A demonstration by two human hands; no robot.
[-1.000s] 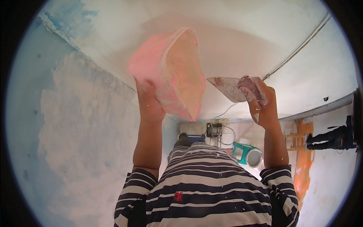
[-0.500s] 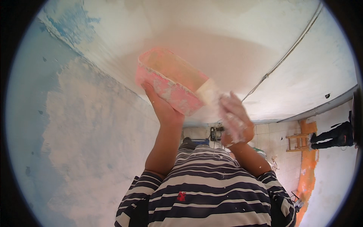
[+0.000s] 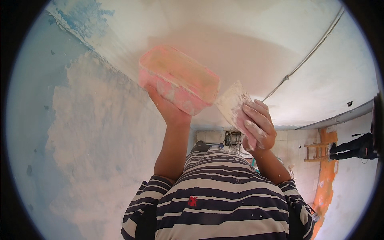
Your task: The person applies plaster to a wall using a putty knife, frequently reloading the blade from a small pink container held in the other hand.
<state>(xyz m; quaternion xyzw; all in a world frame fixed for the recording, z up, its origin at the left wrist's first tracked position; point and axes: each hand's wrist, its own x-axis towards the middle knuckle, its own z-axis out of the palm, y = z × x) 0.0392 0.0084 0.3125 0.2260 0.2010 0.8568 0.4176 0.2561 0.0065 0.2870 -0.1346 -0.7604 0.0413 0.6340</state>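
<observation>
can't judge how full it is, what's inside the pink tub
Inside the tub, a pale tan surface with pinkish streaks shows, slightly blurred. Whether it is filling or coated wall cannot be told, and the near side hides whatever lies directly behind it.

We saw a pale-blue wall broadly patched in chalky white at the frame's left, a cream-tiled floor right of centre, and a rough orange strip at lower right.
</observation>
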